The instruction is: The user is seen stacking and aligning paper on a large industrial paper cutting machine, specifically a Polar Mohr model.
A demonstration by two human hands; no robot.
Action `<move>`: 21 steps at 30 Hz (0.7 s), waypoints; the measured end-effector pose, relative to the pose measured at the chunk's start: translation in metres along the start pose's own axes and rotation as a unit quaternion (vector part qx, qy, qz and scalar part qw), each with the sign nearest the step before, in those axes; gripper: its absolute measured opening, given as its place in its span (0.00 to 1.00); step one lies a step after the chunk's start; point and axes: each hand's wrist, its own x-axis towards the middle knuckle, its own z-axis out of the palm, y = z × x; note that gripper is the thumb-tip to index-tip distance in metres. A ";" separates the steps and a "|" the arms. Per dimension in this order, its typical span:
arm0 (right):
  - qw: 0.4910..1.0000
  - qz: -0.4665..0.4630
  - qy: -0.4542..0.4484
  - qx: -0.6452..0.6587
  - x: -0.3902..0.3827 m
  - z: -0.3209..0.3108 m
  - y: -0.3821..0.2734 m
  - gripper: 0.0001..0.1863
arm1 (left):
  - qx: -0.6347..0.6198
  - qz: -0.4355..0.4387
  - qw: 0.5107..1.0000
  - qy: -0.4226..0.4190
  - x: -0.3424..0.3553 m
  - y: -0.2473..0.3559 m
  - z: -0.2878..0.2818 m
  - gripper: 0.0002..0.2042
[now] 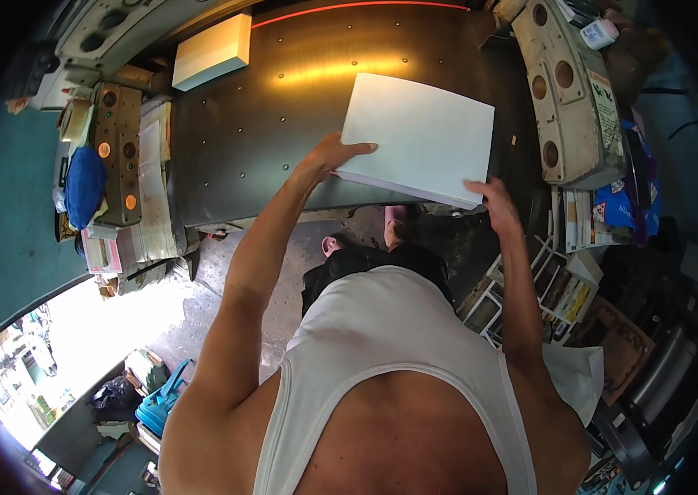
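A thick stack of white paper [419, 136] lies tilted over the near part of a dark metal machine table [225, 140]. My left hand [336, 155] grips its left edge, the thumb flat on the top sheet and the fingers hidden underneath or behind. At the near right corner, my right hand [497, 203] holds the stack with thumb on top; its other fingers are partly hidden. The stack's near edge shows several layers of sheets. Whether it rests on the table or is raised slightly, I cannot tell.
Another block of paper [215, 54] sits at the table's far left. A red line [357, 7] crosses the far end. Worn metal housings with round holes flank the table, left [116, 153] and right [567, 99]. A white rack [489, 301] stands on the floor at right.
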 end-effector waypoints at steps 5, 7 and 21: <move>0.979 0.017 -0.024 0.200 0.047 -0.001 -0.023 0.26 | -0.029 0.078 0.997 0.005 0.001 0.007 0.004 0.33; 0.992 0.002 0.023 0.123 0.065 0.005 -0.029 0.25 | 0.037 0.078 0.995 -0.055 0.006 0.016 -0.004 0.33; 0.991 -0.034 0.096 0.083 0.093 0.026 -0.072 0.25 | -0.112 0.000 0.988 -0.102 0.076 0.064 -0.042 0.25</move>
